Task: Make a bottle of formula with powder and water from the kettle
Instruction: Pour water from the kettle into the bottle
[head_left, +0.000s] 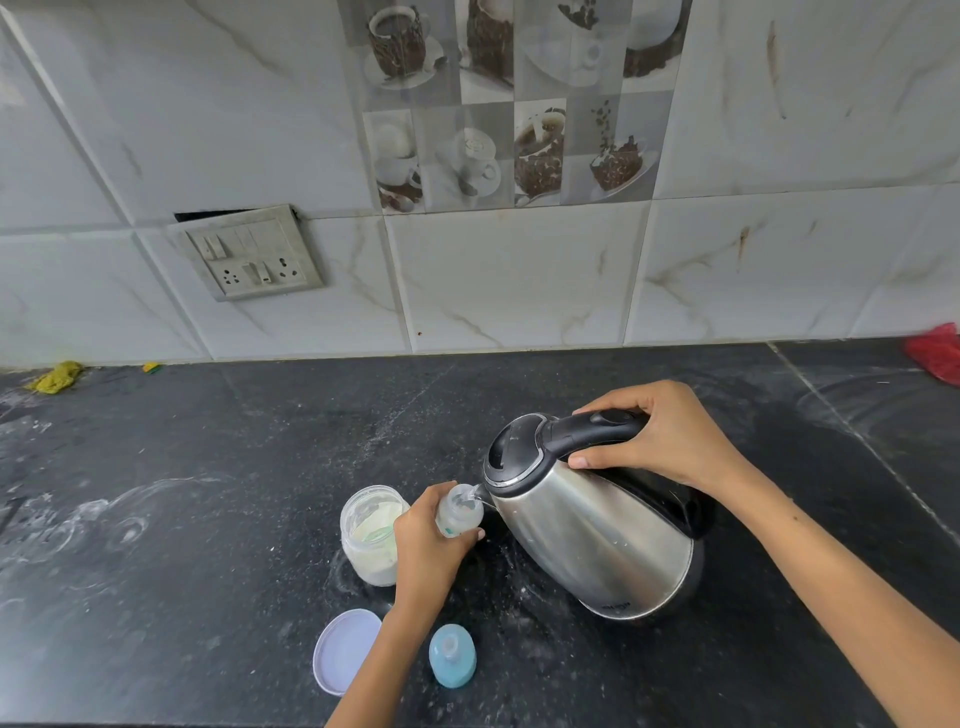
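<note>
My right hand (660, 434) grips the black handle of a steel kettle (597, 535), which is tilted to the left. Its spout touches the open mouth of a small clear baby bottle (460, 512). My left hand (426, 545) is wrapped around that bottle and holds it upright on the black counter. Just left of the bottle stands an open glass jar (371, 532) of white powder with a pale scoop inside. The jar's pale lid (345, 649) lies flat near the front edge. A blue bottle cap with its teat (452, 656) lies beside the lid.
The black stone counter (208, 493) is dusted with white smears. A tiled wall runs behind it, with a switch and socket plate (252, 254). A yellow cloth (57, 375) lies at the back left and something red (935, 351) at the back right.
</note>
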